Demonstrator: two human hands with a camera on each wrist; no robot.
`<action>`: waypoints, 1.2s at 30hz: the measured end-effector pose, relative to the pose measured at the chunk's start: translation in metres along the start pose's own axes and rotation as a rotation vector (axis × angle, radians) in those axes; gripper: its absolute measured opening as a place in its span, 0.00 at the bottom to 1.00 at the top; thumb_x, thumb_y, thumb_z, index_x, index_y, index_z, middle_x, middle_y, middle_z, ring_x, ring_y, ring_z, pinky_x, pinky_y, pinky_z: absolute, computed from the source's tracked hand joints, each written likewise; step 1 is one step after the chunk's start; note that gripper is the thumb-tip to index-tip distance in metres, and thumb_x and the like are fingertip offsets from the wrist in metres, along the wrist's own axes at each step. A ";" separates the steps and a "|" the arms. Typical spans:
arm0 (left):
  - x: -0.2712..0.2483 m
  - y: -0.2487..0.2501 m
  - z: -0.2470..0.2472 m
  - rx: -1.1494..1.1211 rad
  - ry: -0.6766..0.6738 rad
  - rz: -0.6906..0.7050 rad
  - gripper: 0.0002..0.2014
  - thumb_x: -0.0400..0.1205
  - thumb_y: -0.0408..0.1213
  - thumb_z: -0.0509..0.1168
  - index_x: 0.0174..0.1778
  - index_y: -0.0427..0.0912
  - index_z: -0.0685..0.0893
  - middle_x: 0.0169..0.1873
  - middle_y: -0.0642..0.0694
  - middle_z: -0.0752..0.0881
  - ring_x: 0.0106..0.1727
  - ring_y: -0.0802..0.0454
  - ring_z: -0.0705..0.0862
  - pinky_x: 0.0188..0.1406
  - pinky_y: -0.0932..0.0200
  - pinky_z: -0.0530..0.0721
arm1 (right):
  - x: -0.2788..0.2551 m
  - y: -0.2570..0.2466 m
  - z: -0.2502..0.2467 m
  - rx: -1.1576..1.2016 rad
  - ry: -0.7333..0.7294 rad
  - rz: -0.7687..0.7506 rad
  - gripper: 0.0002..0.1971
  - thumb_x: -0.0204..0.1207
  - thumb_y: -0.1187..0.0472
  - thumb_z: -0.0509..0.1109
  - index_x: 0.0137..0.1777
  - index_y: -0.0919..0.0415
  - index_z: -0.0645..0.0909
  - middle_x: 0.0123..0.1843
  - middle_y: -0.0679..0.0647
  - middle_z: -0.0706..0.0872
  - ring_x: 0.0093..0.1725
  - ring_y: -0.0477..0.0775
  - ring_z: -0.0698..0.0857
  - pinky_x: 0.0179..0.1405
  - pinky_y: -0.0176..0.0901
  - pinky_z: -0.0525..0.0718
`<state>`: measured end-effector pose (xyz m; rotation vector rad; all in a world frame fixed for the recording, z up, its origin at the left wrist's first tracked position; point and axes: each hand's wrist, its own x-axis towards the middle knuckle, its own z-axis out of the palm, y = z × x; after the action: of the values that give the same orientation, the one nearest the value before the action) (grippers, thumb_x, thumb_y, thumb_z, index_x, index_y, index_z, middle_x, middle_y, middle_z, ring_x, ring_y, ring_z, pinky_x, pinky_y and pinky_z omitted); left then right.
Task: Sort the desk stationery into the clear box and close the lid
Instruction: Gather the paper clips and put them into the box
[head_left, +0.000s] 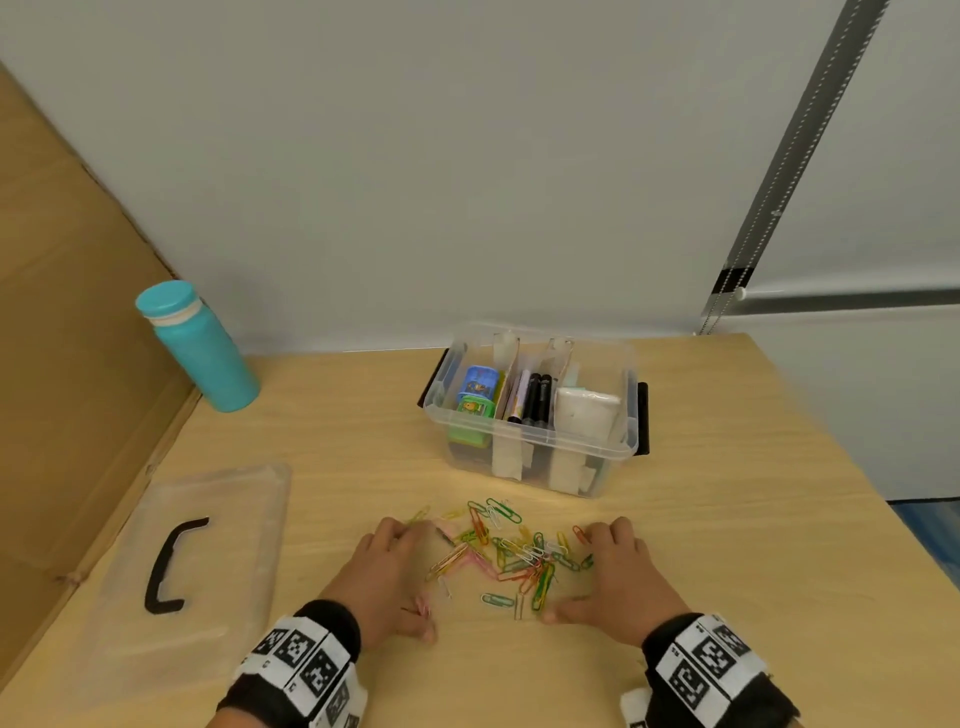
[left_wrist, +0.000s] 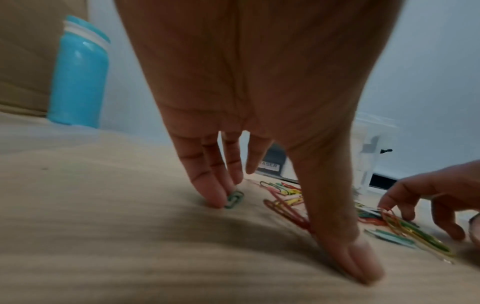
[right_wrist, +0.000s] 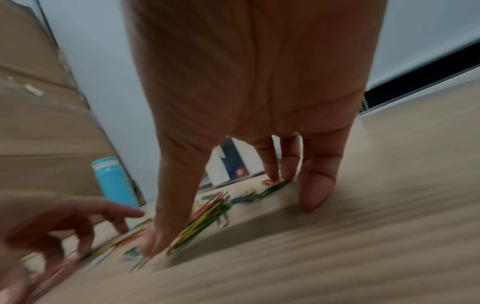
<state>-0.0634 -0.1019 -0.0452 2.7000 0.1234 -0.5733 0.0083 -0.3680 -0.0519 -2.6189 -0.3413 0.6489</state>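
Observation:
A loose heap of coloured paper clips (head_left: 511, 553) lies on the wooden desk (head_left: 727, 519) between my two hands. My left hand (head_left: 387, 577) stands on its fingertips at the heap's left edge, fingers straight, touching a green clip (left_wrist: 234, 199). My right hand (head_left: 621, 571) stands the same way at the right edge, thumb and fingers spread on the desk around clips (right_wrist: 207, 211). Neither hand holds anything. Behind the heap sits the clear box (head_left: 618, 395), lid off, with sharpeners, pens and a white eraser in its compartments. Its clear lid (head_left: 228, 519) with a black handle lies at the left.
A teal water bottle (head_left: 200, 348) stands at the back left against a cardboard panel (head_left: 67, 338). A white wall runs behind the desk. The desk's right edge (head_left: 852, 488) drops off beyond the box.

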 end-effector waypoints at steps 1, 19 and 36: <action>0.003 -0.002 0.001 -0.032 0.011 0.005 0.56 0.62 0.52 0.78 0.81 0.53 0.52 0.67 0.52 0.62 0.67 0.52 0.68 0.71 0.60 0.72 | 0.002 -0.006 0.004 -0.021 -0.012 -0.022 0.56 0.51 0.34 0.81 0.76 0.54 0.59 0.66 0.49 0.61 0.68 0.53 0.66 0.72 0.47 0.73; 0.039 0.035 -0.009 0.117 0.123 0.176 0.15 0.82 0.40 0.62 0.65 0.50 0.78 0.60 0.48 0.78 0.60 0.48 0.79 0.57 0.56 0.78 | 0.024 -0.049 0.021 -0.085 0.132 -0.238 0.09 0.79 0.64 0.63 0.56 0.54 0.79 0.58 0.52 0.76 0.55 0.57 0.80 0.52 0.43 0.78; 0.016 0.016 -0.015 -0.369 0.389 0.180 0.08 0.76 0.37 0.72 0.49 0.51 0.91 0.40 0.57 0.85 0.43 0.62 0.83 0.47 0.72 0.79 | -0.019 -0.038 -0.058 0.309 0.242 -0.254 0.08 0.73 0.60 0.75 0.45 0.43 0.84 0.43 0.43 0.87 0.42 0.41 0.86 0.45 0.37 0.87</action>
<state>-0.0400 -0.1111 -0.0333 2.3928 0.0770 0.0339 0.0150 -0.3599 0.0194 -2.2763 -0.4501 0.2709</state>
